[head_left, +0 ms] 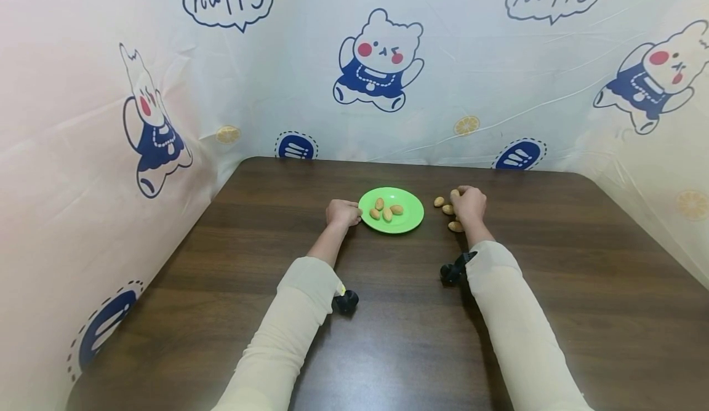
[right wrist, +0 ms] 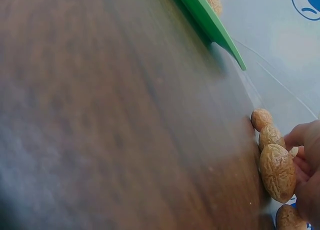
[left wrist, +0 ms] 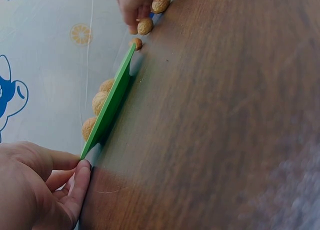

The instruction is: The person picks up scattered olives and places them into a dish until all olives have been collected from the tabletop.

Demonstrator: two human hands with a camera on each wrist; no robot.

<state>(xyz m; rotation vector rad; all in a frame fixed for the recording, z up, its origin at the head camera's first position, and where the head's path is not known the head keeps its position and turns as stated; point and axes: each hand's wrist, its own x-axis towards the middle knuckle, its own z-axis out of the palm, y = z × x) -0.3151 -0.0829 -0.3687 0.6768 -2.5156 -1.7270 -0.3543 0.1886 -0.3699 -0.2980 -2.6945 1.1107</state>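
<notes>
On the table lies a light green plate (head_left: pixel 410 219) carrying several tan, wrinkled, oval walnuts (head_left: pixel 396 210). My left hand (head_left: pixel 343 213) pinches the plate's left rim, thumb on one face and fingers on the other, as the left wrist view shows. To the right of the plate, my right hand (head_left: pixel 471 203) reaches down among a loose group of walnuts (right wrist: pixel 277 173). Its fingertips pinch a walnut (head_left: pixel 455 194) at the far side of the group, mostly hidden by nearer nuts in the right wrist view. Two others (head_left: pixel 439 202) lie just left of the fingers.
The dark wooden table (head_left: pixel 399 337) spreads toward me and to both sides. A pale curtain (head_left: pixel 310 60) printed with cartoon bears hangs behind and beside it. Black wrist cameras (head_left: pixel 346 302) sit under both cream sleeves (head_left: pixel 520 312), low over the tabletop.
</notes>
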